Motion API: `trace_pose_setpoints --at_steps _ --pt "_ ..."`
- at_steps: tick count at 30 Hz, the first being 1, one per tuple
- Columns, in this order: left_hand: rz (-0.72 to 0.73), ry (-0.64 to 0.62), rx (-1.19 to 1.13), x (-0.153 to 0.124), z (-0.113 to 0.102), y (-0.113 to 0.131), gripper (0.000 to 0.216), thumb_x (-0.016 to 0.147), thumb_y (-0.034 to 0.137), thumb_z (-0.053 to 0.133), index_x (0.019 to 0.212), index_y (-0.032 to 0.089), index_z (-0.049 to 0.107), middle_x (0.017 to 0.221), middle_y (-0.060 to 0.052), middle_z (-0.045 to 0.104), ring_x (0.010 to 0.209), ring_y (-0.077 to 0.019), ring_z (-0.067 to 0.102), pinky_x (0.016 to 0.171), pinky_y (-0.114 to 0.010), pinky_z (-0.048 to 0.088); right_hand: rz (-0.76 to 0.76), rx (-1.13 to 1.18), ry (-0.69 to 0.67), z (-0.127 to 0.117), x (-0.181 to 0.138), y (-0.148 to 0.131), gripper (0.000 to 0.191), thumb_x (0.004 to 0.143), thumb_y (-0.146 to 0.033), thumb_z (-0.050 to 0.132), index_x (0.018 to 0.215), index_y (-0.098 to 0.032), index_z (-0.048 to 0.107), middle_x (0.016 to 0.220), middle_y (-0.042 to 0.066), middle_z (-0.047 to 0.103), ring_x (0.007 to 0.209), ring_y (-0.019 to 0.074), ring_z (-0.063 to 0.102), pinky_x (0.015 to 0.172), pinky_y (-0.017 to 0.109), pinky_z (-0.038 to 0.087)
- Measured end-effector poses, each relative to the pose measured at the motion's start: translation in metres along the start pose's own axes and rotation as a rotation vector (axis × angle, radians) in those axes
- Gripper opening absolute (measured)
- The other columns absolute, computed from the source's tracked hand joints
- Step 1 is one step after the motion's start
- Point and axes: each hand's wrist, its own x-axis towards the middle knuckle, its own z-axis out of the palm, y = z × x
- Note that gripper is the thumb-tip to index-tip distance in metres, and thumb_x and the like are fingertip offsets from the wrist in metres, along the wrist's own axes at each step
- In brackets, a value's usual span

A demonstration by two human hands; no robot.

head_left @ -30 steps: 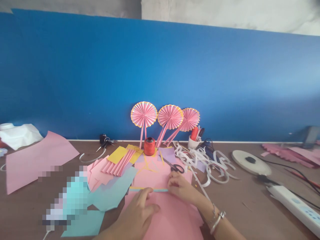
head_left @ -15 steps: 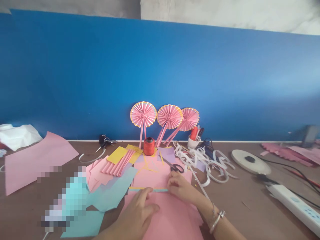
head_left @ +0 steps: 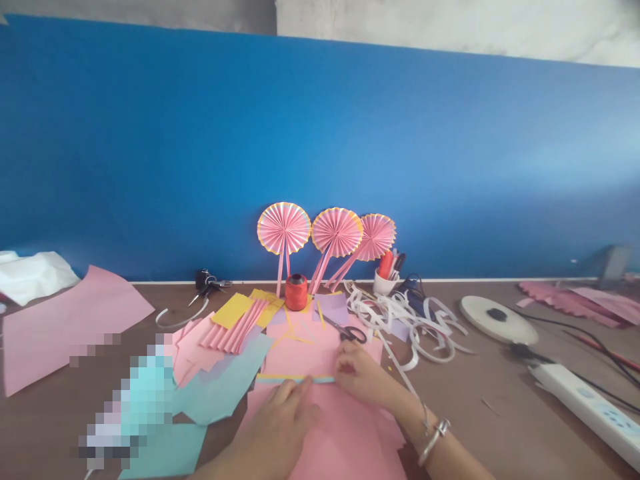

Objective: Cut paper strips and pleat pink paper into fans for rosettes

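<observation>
A pink paper sheet (head_left: 340,437) lies in front of me, its far edge banded with a narrow yellow and light-blue strip (head_left: 323,379). My left hand (head_left: 280,420) rests on the sheet, its fingers stretched forward to the strip's left-middle part; its thumb is slightly blurred. At the strip's right end, my right hand (head_left: 357,373) has its fingers curled together on the paper edge. Its fingertips are partly hidden. Just beyond the right hand lie dark-handled scissors (head_left: 353,334). More pink paper (head_left: 300,355) lies under and beyond the banded edge.
Three pleated pink paper fans (head_left: 284,229) lean on the blue panel (head_left: 200,133). Before them stands a red thread spool (head_left: 296,293). Curled white strips (head_left: 400,317) lie right, near a power strip (head_left: 595,407). Folded pink paper (head_left: 235,330) and turquoise sheets (head_left: 223,387) lie left.
My left hand's fingers have moved slightly right along the banded edge, and its thumb has come in closer. My right hand stays at the strip's right end. The view has shifted slightly.
</observation>
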Motion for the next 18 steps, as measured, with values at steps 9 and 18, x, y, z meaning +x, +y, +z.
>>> trace_pose_setpoints --at_steps 9,18 --pt "-0.007 0.033 0.038 0.001 0.015 -0.002 0.051 0.072 0.001 0.045 0.118 0.018 0.055 0.148 -0.014 0.033 0.121 -0.0317 0.043 0.095 -0.048 0.041 0.122 -0.208 -0.022 -0.02 -0.005 0.012 0.017 0.06 -0.008 0.052 0.047 -0.018 0.047 0.067 0.002 0.054 0.075 0.0175 0.049 0.07 0.029 0.036" --pt "-0.04 -0.046 0.07 0.002 0.006 0.001 0.059 0.066 -0.001 0.046 0.121 0.018 0.055 0.149 -0.014 0.033 0.126 -0.0338 0.04 0.098 -0.05 0.04 0.218 -0.239 -0.011 -0.036 -0.007 0.024 0.018 0.055 -0.005 0.05 0.043 -0.018 0.047 0.064 0.001 0.055 0.069 0.0161 0.048 0.065 0.027 0.035"
